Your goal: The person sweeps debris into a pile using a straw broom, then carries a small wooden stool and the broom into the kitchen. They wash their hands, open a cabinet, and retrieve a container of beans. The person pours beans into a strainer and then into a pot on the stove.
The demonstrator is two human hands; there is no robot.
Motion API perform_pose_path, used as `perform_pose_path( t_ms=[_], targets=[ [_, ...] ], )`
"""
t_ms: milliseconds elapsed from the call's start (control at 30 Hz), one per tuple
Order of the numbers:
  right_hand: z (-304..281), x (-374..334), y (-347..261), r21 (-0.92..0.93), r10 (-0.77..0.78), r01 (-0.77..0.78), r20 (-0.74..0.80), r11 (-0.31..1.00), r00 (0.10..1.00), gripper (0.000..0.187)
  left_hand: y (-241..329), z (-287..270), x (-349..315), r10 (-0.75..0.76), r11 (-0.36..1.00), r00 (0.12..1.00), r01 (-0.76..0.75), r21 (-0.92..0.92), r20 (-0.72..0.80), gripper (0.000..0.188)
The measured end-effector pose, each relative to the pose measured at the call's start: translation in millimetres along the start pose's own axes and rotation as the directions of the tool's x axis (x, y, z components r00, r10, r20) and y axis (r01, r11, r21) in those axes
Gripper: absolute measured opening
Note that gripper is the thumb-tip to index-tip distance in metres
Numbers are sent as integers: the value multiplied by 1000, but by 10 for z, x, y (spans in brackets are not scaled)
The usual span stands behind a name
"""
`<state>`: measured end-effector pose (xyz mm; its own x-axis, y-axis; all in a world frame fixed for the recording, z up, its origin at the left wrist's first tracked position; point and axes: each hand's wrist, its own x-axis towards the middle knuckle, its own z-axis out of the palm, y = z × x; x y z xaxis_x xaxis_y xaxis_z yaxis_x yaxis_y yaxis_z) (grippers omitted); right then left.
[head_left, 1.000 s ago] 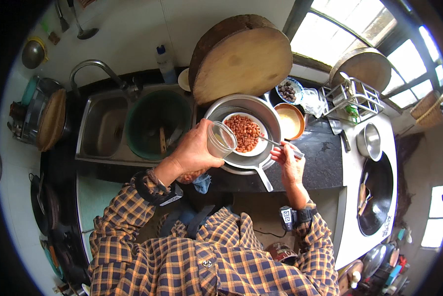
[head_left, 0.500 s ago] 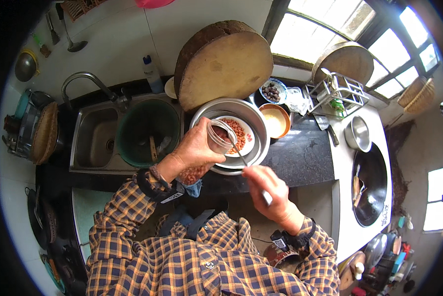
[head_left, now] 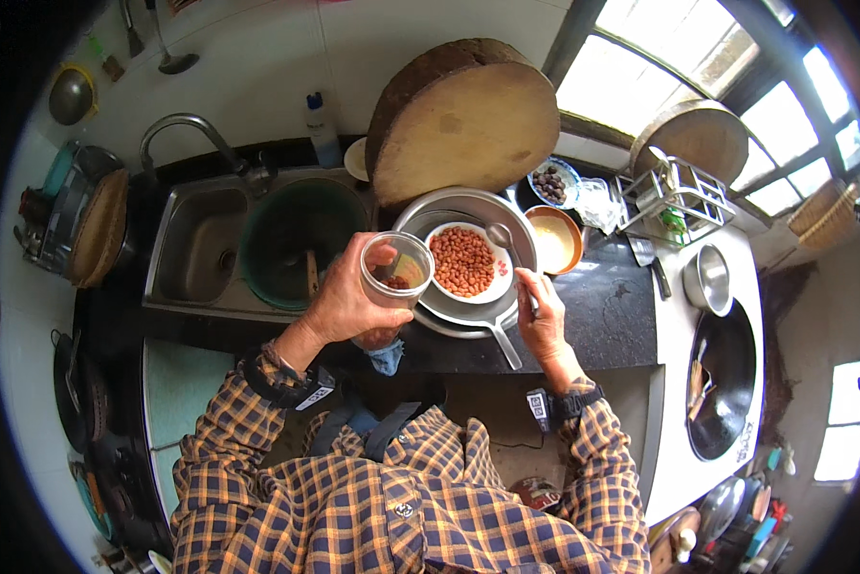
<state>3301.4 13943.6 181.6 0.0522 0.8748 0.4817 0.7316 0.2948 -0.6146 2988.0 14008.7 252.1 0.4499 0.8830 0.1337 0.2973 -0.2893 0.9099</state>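
Note:
My left hand (head_left: 339, 304) is closed around a clear plastic jar (head_left: 411, 256), tilted so its open mouth shows; a few reddish peanuts are inside. Right of it, a white plate (head_left: 501, 279) bears a heap of reddish-brown peanuts (head_left: 462, 262). The plate rests over a metal pan (head_left: 480, 312) with a long handle, set in a wide metal basin (head_left: 520, 222). My right hand (head_left: 543, 330) grips a metal spoon (head_left: 499, 235), its bowl over the plate's upper right edge. More peanuts (head_left: 377, 339) show below my left hand, their container mostly hidden.
Left stands a sink (head_left: 195, 263) with a dark green basin (head_left: 286, 239). A thick round chopping board (head_left: 468, 124) leans behind. To the right are an orange-rimmed bowl (head_left: 556, 239), a bowl of dark fruits (head_left: 554, 180), a cleaver (head_left: 652, 263) and a wok (head_left: 722, 392).
The spoon has come out of the jar and moved up to the plate's edge with my right hand. My left hand has drawn the jar left, uncovering the peanuts. The view has shifted slightly.

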Motion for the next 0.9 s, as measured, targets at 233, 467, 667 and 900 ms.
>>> perform_pose_path(
  t_ms=[233,467,667,900],
  targets=[
    [324,27,336,-106,-84,106,199,989,976,34,-27,-78,-130,-48,999,997,49,9,-55,91],
    [452,-39,347,126,76,-87,89,988,993,23,-77,-66,-148,-22,998,998,25,58,-54,93],
    [410,-104,367,723,634,-636,365,268,682,26,-77,-19,-116,-10,994,999,15,105,-50,92],
    [283,-148,301,791,723,-603,358,102,591,26,-5,55,-9,-48,982,999,45,185,10,89]
  ],
)
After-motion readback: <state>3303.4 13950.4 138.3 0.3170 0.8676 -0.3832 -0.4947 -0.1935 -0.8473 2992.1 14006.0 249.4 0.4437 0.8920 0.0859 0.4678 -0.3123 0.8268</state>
